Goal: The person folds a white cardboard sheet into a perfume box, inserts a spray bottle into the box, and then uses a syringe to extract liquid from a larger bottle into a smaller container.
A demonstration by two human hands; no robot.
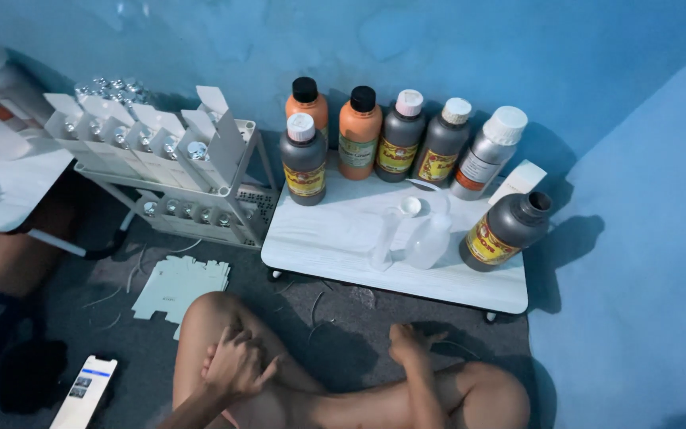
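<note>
A seated person's left hand [236,365] rests on a bent knee, fingers loosely curled, holding nothing; the right hand [408,343], empty and half open, touches the dark floor [343,318] just before a low white surface [335,238] bearing grey and orange plastic bottles [359,131].

Dim, blue-tinted light from the upper left throws hard shadows rightward; edges bow slightly, hands softly blurred.

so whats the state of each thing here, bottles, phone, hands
orange bottles: upright, black caps on
capped grey bottles: upright, white caps on
grey bottle at right: uncapped, leaning
phone: on floor, screen lit
left hand: empty, on knee
right hand: empty, resting by leg
</note>
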